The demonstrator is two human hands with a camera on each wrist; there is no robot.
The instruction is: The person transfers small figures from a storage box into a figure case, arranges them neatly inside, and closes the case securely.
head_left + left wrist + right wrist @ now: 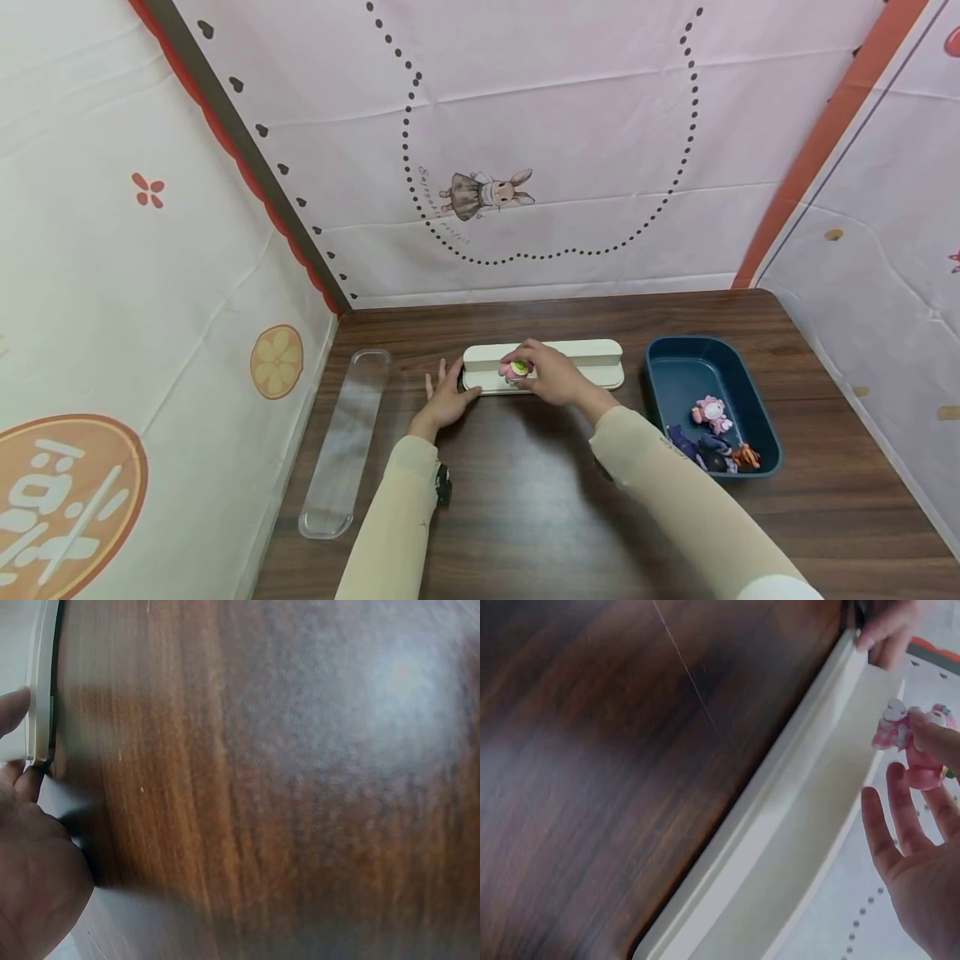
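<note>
A cream two-level display stand (607, 377) lies lengthwise on the table. My left hand (446, 403) holds its left end; in the left wrist view the thumb (13, 711) lies on the base's edge, with fingertips at the corner. Above the stand, my right hand (553, 375) pinches a small pink figurine (514, 369) between thumb and fingers. From the right wrist view, the figurine (922, 769) has a white head and a pink checked part, and the other fingers are spread. Part of it is hidden by the thumb.
A dark blue bin (660, 346) on the right holds several small figurines, among them a pink one (711, 412) and an orange one (746, 455). At the left lies a long clear plastic cover (345, 442). Printed cloth walls (585, 167) enclose the table's back and sides.
</note>
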